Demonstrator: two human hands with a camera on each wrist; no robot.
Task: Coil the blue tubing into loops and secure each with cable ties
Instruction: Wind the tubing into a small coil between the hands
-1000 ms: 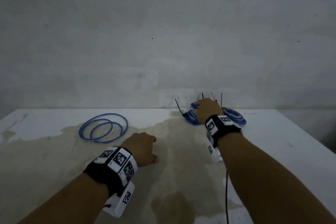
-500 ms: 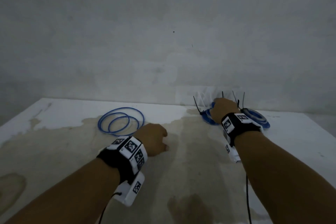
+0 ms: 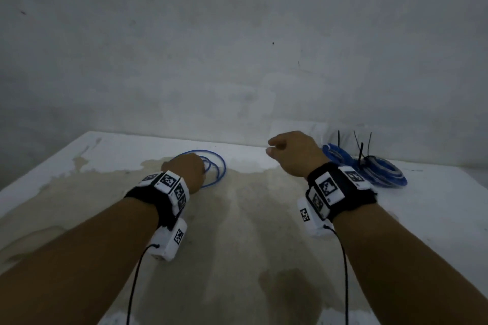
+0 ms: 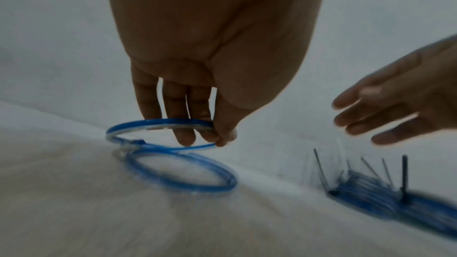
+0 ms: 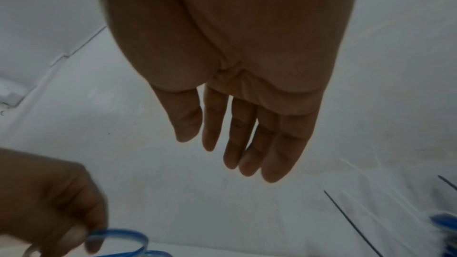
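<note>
Several finished coils [image 3: 369,166] lie bound with black cable ties [image 3: 360,152] at the far right of the bench [image 3: 435,219]. One loose length of blue tubing [image 3: 215,166] remains at the far left, untied. Your left hand [image 3: 184,171] now pinches its upper loop between thumb and fingers. A second ago this hand lay on the bench short of the tubing. Your right hand [image 3: 293,150] has left the finished coils; its grip is apart and empty.

tubing [image 4: 183,181]: glossy blue plastic | cable ties [image 3: 360,153]: black plastic | table [image 3: 237,232]: matt, stained, patchy
</note>
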